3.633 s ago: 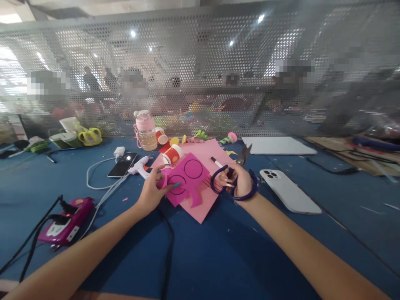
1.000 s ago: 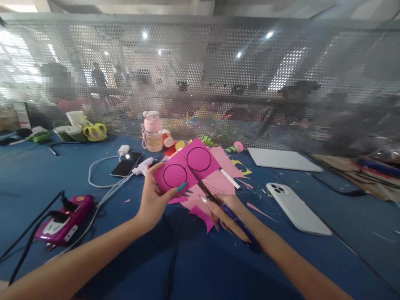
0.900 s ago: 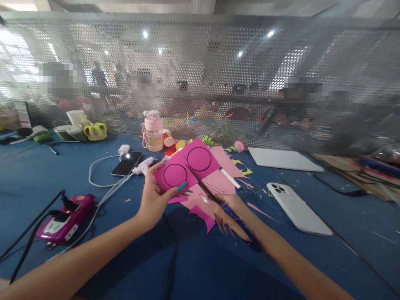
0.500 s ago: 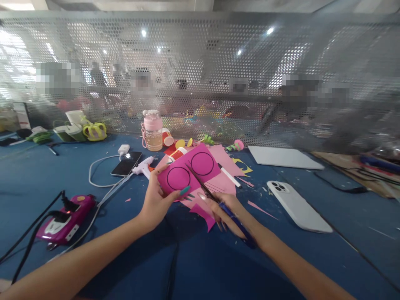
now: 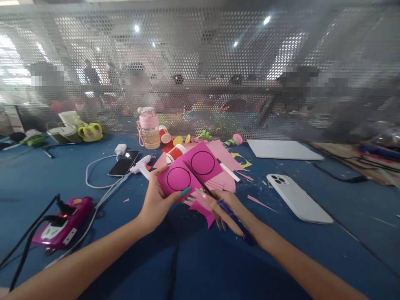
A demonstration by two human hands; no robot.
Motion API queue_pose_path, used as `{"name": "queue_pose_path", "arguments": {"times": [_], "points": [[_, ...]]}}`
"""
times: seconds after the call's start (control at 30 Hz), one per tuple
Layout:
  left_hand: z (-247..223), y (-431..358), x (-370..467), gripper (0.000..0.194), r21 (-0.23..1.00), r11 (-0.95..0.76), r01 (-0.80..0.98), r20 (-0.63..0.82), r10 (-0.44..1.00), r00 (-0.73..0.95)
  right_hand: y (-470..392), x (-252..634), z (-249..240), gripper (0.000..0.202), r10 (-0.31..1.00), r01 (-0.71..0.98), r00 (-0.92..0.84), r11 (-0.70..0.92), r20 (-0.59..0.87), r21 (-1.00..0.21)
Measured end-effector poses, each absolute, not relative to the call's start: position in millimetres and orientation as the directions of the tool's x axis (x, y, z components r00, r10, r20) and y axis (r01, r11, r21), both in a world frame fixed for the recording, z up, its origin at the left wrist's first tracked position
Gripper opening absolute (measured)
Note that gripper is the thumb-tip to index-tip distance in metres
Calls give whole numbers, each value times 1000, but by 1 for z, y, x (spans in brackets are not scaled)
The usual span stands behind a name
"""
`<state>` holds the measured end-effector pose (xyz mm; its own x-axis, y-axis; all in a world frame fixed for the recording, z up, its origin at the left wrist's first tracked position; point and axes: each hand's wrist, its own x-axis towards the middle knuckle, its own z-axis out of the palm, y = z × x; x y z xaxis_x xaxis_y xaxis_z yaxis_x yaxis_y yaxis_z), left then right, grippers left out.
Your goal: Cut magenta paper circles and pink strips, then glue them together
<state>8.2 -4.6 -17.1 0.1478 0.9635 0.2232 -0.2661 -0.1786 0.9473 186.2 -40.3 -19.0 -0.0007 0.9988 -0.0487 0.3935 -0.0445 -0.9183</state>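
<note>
A magenta sheet of paper [image 5: 178, 178] with two circles drawn in black is pinched in my left hand [image 5: 156, 199], thumb on its front face. My right hand [image 5: 226, 206] is closed around the blue handles of a pair of scissors [image 5: 233, 216]. Their blades lie across the sheet between the two circles, pointing up and to the left. Under the sheet are pink paper pieces [image 5: 229, 183] and a magenta offcut [image 5: 203, 212]. A white marker [image 5: 230, 171] lies just right of the sheet. Part of my right hand's fingers is hidden behind the scissors.
On the left are a magenta power strip [image 5: 62, 225], a black phone [image 5: 124, 163] and a glue gun [image 5: 141, 166]. A pink-lidded bottle [image 5: 149, 128] stands behind. Right are a white phone [image 5: 300, 198] and a white flat panel [image 5: 284, 150]. A perforated metal screen [image 5: 200, 96] closes off the back.
The camera view has shifted slightly, so the background sits a little higher and farther left. Both hands keep their grip, and the scissors stay between the circles.
</note>
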Motion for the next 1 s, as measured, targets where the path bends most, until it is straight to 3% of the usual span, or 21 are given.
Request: {"name": "queue_pose_path", "arguments": {"times": [0.3, 0.77, 1.0], "points": [[-17, -2, 6, 65, 944, -150, -293, 209, 961, 179, -46, 182, -9, 49, 1000, 471, 28, -21, -9, -882], [-12, 0, 5, 65, 941, -117, -317, 182, 966, 185, -45, 185, -14, 45, 1000, 415, 29, -23, -12, -909], [-6, 4, 3, 66, 940, -148, -307, 209, 962, 175, -44, 190, -5, 53, 981, 302, -84, -142, -175, -943]]}}
